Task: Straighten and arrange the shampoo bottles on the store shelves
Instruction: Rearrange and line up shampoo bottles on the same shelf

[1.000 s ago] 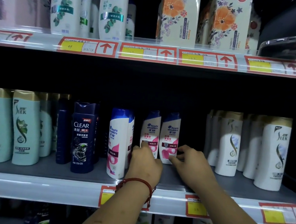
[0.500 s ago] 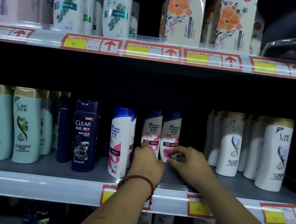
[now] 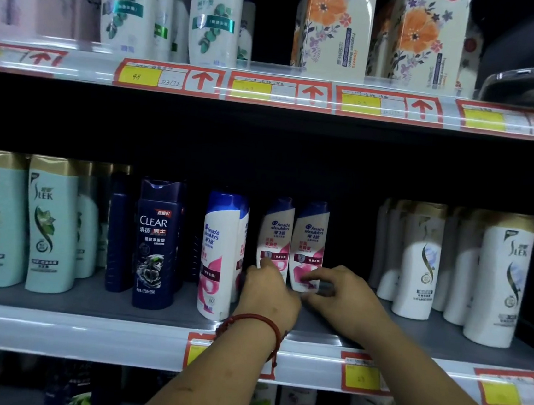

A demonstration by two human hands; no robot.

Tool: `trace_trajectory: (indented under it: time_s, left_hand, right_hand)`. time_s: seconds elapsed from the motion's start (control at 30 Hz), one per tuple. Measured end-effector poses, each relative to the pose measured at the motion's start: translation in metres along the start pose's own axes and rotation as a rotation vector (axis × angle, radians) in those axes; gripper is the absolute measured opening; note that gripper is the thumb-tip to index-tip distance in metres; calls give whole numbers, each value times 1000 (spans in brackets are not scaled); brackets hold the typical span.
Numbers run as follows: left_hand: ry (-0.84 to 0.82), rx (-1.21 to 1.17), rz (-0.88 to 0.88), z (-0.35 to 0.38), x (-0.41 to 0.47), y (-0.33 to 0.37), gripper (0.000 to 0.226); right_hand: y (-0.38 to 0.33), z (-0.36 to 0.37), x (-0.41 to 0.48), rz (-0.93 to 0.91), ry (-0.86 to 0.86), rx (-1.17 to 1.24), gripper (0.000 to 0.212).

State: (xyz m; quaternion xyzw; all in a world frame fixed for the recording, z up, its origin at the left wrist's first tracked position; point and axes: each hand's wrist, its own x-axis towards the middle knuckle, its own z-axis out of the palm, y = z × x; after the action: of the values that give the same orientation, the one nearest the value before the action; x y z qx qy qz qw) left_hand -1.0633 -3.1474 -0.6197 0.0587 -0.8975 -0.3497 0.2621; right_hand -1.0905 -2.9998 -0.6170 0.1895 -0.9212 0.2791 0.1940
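Two small white-and-pink Head & Shoulders bottles stand side by side, set back on the middle shelf (image 3: 83, 306). My left hand (image 3: 269, 293), with a red cord at the wrist, holds the base of the left bottle (image 3: 276, 233). My right hand (image 3: 338, 292) grips the base of the right bottle (image 3: 309, 239) with thumb and fingers. A larger pink Head & Shoulders bottle (image 3: 219, 253) stands at the shelf front, just left of my left hand. Both small bottles are upright, labels facing me.
A dark blue CLEAR bottle (image 3: 156, 243) and mint SLEK bottles (image 3: 51, 222) fill the left of the shelf. White SLEK bottles (image 3: 498, 279) stand at the right. The top shelf carries green-label bottles (image 3: 214, 15) and floral boxes (image 3: 335, 24). More bottles show below.
Both hands stay on the two small bottles; the pair has shifted slightly, and the view has tilted a little downward and left.
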Motion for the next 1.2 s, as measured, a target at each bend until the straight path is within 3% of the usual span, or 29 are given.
trace_trajectory:
  time_s: [0.17,0.33,0.5,0.8,1.03,1.2]
  left_hand:
    - [33,-84,-27,-1,-2,3,60]
    - [134,53,15,-3,-8,6,43]
    - [52,68,8,1,-3,3,41]
    - [50,18,19,4,1,-1,43]
    - [63,12,30,-2,-4,3,29]
    - [220,-88,246,-21,-28,13,18]
  right_hand:
    - [0,0,1,13,22,8,36]
    - [-2,-1,0,20,78,14,31]
    - [-1,-2,-1,32,112,30,31]
    - [-1,-2,-2,33,104,27,33]
    - [-3,-3,-3,22,102,20,30]
    - [-11,-7,-6,4,155,-26,27]
